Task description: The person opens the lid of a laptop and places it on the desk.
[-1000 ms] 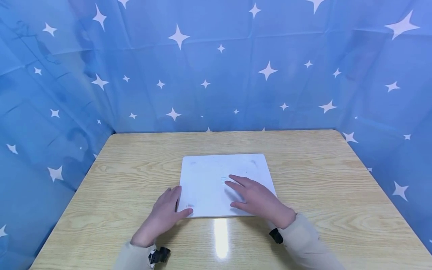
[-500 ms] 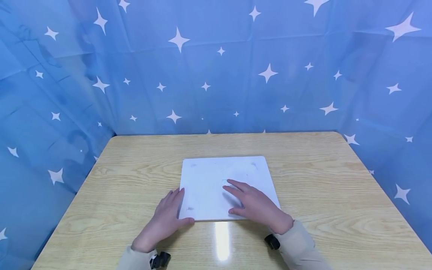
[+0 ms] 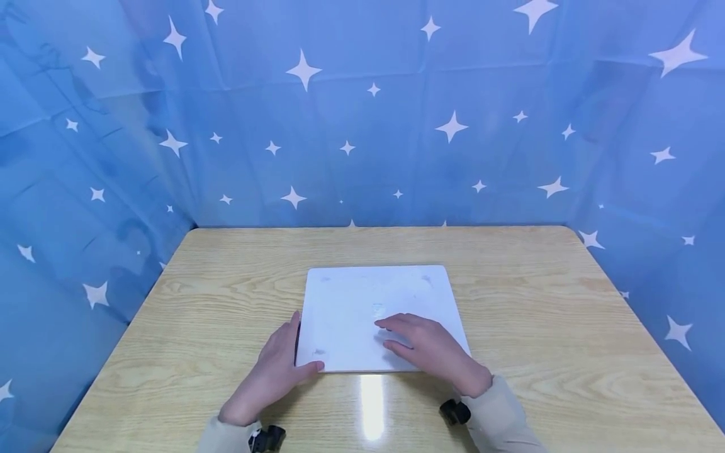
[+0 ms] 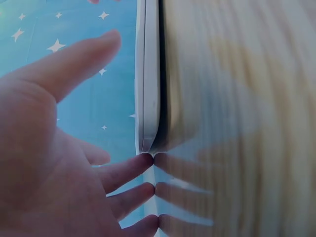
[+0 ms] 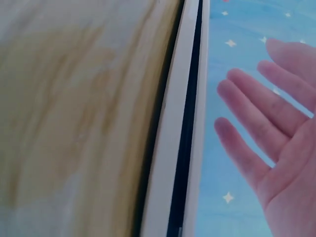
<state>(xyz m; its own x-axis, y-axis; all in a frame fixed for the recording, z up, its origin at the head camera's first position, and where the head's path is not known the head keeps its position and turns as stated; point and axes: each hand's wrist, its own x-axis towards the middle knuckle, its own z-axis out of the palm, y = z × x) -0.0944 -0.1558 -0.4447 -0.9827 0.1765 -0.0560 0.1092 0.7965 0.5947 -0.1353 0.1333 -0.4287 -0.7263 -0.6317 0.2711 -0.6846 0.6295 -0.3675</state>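
Observation:
A flat white slab (image 3: 351, 302), like a closed laptop, lies on the wooden table. Faint smudges mark its corners and a small pale mark sits near its middle. My left hand (image 3: 274, 362) is spread at its front left corner, thumb by the front edge and fingers along the left side. In the left wrist view, those fingertips reach the tabletop just past the corner of the slab (image 4: 150, 74). Above the slab's right half is my right hand (image 3: 433, 349), fingers loosely extended. The right wrist view shows two pale layers of the slab (image 5: 170, 148) with a dark gap between them.
The light wooden table (image 3: 538, 314) extends around the slab on all sides. A blue curtain (image 3: 374, 145) with white stars encloses the back and both sides. Each wrist carries a small black camera (image 3: 455, 412). A bright reflection falls on the table in front.
My right hand's fingers have drawn back slightly toward the front and closer together, uncovering the mark on the slab. My left hand stays by the corner, with small finger shifts.

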